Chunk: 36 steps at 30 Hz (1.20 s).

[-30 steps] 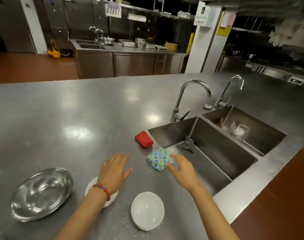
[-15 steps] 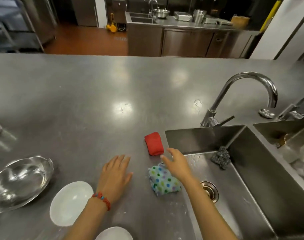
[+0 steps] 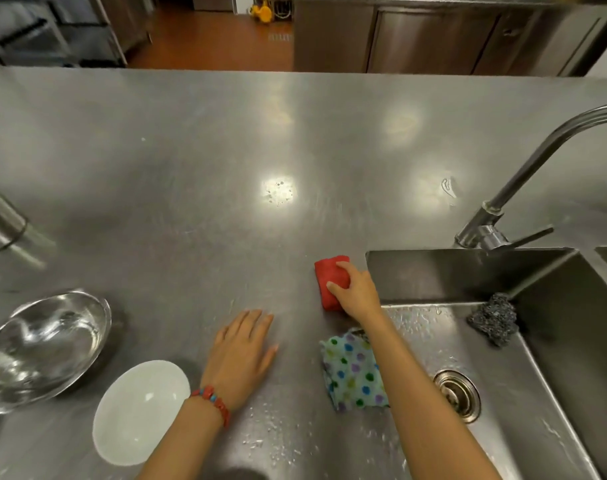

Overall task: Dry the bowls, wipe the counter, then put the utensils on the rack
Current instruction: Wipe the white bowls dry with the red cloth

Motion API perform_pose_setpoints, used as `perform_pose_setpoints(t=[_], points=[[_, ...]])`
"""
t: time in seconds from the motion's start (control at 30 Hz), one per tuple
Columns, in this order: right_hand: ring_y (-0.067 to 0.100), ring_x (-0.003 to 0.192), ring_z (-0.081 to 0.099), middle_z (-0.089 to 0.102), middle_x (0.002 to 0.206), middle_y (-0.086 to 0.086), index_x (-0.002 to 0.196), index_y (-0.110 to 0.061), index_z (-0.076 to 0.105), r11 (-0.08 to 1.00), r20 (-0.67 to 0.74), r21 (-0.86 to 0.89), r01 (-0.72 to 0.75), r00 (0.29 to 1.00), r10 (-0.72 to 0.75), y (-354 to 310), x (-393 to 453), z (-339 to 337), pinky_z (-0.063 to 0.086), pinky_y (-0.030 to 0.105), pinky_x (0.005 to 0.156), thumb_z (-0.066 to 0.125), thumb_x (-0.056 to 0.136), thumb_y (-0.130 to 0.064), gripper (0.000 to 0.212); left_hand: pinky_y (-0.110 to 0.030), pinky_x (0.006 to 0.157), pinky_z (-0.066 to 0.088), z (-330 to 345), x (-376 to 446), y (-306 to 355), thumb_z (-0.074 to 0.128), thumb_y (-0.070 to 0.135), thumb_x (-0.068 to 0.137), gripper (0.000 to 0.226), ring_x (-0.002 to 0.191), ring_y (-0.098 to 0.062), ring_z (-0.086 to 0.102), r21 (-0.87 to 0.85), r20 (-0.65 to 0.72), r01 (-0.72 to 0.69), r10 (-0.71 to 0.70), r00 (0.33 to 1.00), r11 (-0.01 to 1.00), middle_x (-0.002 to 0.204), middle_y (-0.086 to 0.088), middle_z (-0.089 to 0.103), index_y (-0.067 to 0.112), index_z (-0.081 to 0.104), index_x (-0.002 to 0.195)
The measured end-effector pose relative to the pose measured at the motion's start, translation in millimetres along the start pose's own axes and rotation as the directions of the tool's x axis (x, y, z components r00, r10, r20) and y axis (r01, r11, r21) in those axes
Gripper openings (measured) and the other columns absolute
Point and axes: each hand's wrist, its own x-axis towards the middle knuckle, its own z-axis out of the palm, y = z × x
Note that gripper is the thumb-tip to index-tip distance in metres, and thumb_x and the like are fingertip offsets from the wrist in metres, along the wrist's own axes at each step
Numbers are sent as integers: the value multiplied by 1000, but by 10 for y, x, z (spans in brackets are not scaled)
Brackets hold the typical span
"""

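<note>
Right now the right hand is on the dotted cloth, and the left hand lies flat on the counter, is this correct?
Not quite. In the head view the right hand is on the red cloth; the dotted cloth lies untouched under the forearm. The left hand does lie flat on the counter.

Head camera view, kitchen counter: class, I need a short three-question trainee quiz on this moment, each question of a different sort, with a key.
1. True or false: the right hand is on the red cloth.
2. Multiple choice: where does the dotted cloth lie? A) in the metal bowl; B) on the counter at the sink edge; C) under the white bowl.
3. Fill in: the left hand rests flat and open on the ____.

Key: 1 true; 2 B; 3 counter.
</note>
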Motion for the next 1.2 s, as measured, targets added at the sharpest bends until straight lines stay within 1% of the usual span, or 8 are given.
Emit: perform_pose_setpoints(t=[0.13, 0.23, 0.4, 0.53, 0.7, 0.87, 1.0, 1.2], points=[[25, 102, 54, 55, 126, 13, 129, -20, 47, 997, 21, 76, 6, 1000, -8, -26, -10, 36, 42, 28, 81, 62, 85, -25, 46, -33, 112, 18, -4, -30, -29, 39, 40, 95, 54, 141, -19, 18, -21, -3, 16, -16, 1000, 1000, 152, -4, 25, 17, 26, 142], [18, 96, 51, 55, 125, 10, 121, -18, 54, 952, 28, 300, -57, 998, 51, -61, -65, 15, 42, 26, 77, 64, 84, -19, 38, -30, 113, 15, 4, -39, -69, 32, 44, 95, 56, 142, -15, 13, -4, 7, 24, -24, 1000, 1000, 154, 1, 18, 21, 19, 144], [17, 83, 57, 55, 119, 13, 112, -16, 56, 764, 77, 635, -114, 993, 84, -314, -397, -4, 50, 12, 52, 64, 85, -16, 28, -31, 114, 13, -125, -141, -107, 33, 44, 95, 56, 141, -15, 13, -1, -8, 39, -39, 999, 999, 154, 1, 18, 22, 19, 144], [24, 83, 63, 59, 114, 12, 100, -25, 60, 593, 184, 779, -203, 979, 92, -468, -823, 98, 57, 25, 55, 65, 84, -17, 18, -32, 113, 17, -259, -343, -122, 37, 42, 95, 54, 140, -18, 21, -40, -71, 49, -51, 996, 998, 151, -2, 27, 19, 26, 142], [17, 74, 67, 63, 104, 5, 95, -28, 63, 386, 252, 886, -258, 965, 66, -537, -1412, 274, 55, 25, 51, 65, 82, -12, 20, -41, 106, 32, -379, -804, -161, 54, 31, 90, 48, 131, -27, 39, -123, -166, 82, -102, 981, 989, 139, -10, 46, 12, 45, 133], [15, 70, 69, 64, 102, 5, 96, -24, 65, 350, 249, 903, -250, 967, 50, -622, -1815, 384, 53, 22, 50, 64, 80, -5, 24, -43, 107, 31, -377, -1243, -332, 58, 26, 88, 45, 127, -30, 43, -234, -199, 170, -218, 955, 957, 136, -11, 50, 9, 50, 129], [22, 81, 67, 63, 105, 3, 97, -26, 65, 405, 245, 879, -252, 967, 71, -604, -2163, 434, 55, 25, 51, 65, 79, -6, 27, -45, 98, 42, -326, -1549, -417, 59, 21, 86, 38, 113, -36, 55, -312, -238, 136, -216, 947, 940, 122, -18, 60, 2, 57, 119], [15, 71, 71, 65, 99, -4, 98, -30, 64, 451, 153, 867, -214, 974, 169, -456, -2799, 509, 54, 24, 51, 68, 77, -8, 30, -18, 89, 32, -80, -2006, -399, 57, 24, 89, 38, 113, -25, 52, -524, -40, 150, -200, 979, 838, 125, -9, 57, 9, 52, 124]])
